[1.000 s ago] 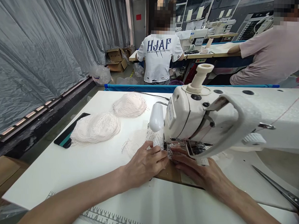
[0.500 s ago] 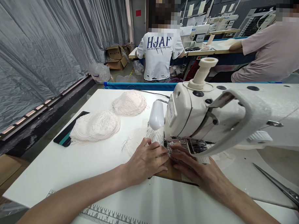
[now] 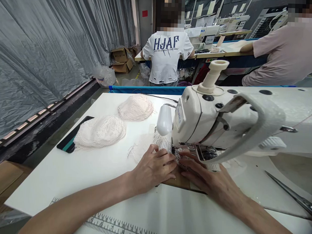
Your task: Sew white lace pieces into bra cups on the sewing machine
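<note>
A sewing machine [image 3: 192, 115] stands over the table, and a piece of white lace [image 3: 162, 140] runs beneath its needle area. Left of the needle, my left hand [image 3: 155, 170] rests on the lace with its fingers bent and close together, gripping the edge. My right hand [image 3: 207, 175] lies partly under the machine head, fingers stretched out flat over the lace at the needle. The machine head covers part of that hand. Both hands are over a brown plate [image 3: 178, 179] at the machine bed.
A stack of white lace cups [image 3: 100, 132] lies at left on a dark, green-striped object [image 3: 68, 146]. Behind is a pinkish lace pile [image 3: 136, 107]. Scissors [image 3: 291, 193] lie at right, and ruler markings [image 3: 121, 230] run along the front. Two people sit beyond the table.
The view has shifted very slightly. Both hands and the lace keep nearly the same positions at the needle.
</note>
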Available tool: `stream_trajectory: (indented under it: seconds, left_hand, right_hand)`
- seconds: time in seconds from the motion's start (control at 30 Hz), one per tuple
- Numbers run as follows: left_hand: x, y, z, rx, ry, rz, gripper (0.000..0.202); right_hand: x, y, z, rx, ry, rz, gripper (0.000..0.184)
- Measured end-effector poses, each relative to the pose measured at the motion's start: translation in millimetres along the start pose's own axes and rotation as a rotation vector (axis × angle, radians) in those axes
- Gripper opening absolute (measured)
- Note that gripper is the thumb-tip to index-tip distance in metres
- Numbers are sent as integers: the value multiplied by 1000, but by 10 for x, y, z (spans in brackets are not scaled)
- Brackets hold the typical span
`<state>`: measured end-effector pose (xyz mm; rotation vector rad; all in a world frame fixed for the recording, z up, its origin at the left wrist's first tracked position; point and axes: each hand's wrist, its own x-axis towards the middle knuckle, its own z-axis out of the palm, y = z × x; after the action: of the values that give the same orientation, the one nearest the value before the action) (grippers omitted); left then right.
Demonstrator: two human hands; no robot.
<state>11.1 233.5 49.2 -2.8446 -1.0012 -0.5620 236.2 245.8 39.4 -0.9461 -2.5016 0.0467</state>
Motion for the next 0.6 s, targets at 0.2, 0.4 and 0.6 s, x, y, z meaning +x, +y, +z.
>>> stream_trajectory:
  seconds: [0.2,0.4,0.6]
  left_hand:
    - [-4,-2,2,12,-10,2,21]
    - [-4,7,-16,16,3,2,21]
    - [-12,29,-36,37,-2,7,21]
  right_hand:
    - [-5,-44,-56,14,19,-79,26]
    - [-19,-82,-44,6,-71,-113,29]
    - [44,-131,-158,-43,-68,-178,27]
